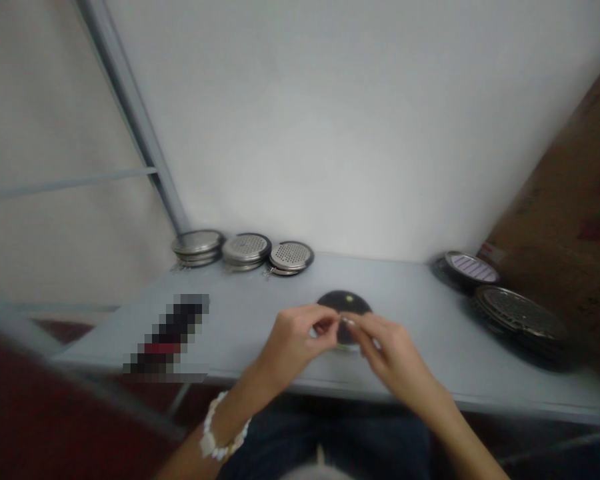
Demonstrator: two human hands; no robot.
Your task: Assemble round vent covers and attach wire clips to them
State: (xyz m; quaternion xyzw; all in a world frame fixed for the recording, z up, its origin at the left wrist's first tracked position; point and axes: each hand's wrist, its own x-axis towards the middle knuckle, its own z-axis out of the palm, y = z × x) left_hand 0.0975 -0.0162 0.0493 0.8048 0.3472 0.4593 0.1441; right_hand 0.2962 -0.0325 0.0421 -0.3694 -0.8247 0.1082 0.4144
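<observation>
My left hand (303, 331) and my right hand (380, 338) meet above a dark round disc (344, 300) lying near the front of the table. Both are closed in a pinch, fingertip to fingertip. A tiny shiny piece shows at the right fingertips; what it is, and whether the left fingers share it, is too small to make out. My hands cover much of the disc's near half. A pale bead bracelet circles my left wrist.
Along the back stand three small stacks of round metal discs (245, 247), some perforated. More dark round pieces (520, 320) are stacked at right beside a brown cardboard box (570, 193). A blurred-out dark object (173, 333) lies left on the grey table (260, 293).
</observation>
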